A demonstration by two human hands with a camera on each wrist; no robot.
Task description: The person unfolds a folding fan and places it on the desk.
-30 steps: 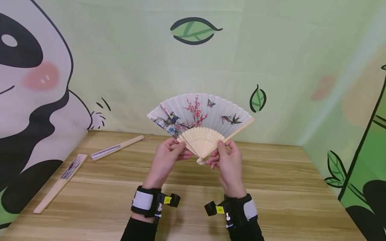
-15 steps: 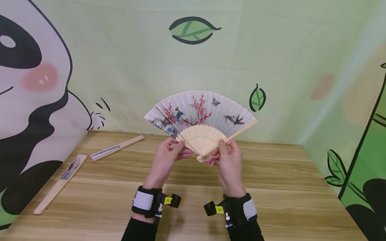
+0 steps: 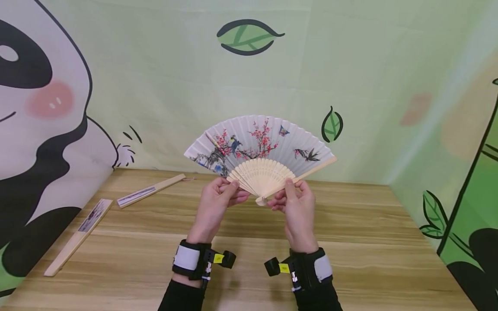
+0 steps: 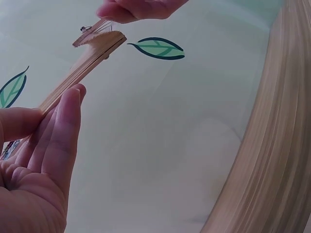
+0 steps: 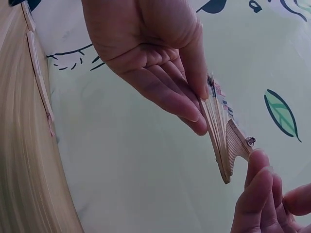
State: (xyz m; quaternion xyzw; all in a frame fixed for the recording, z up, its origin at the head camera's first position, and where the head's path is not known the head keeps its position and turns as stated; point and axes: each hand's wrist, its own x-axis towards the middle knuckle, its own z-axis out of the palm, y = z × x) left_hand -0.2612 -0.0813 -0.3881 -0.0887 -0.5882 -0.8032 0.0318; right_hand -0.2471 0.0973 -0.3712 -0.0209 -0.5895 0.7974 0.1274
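Observation:
A folding fan is spread wide above the table in the head view. Its white leaf carries red blossoms, birds and a butterfly, over pale wooden ribs. My left hand pinches the left end rib between thumb and fingers. On the other side, my right hand pinches the right end rib, thumb in front. The pivot end hangs between both hands. Seen edge-on in the left wrist view, the ribs lie between my left thumb and fingers. A small metal pivot shows in the right wrist view.
Two folded fans lie on the wooden table at the left: one near the left edge, another farther back with a thin cord. A green printed backdrop with leaves and a panda stands close behind and beside the table.
The fan has spread a little wider, its right end rib swinging outward and down. My right hand has shifted slightly right. The folded fans have stayed in place.

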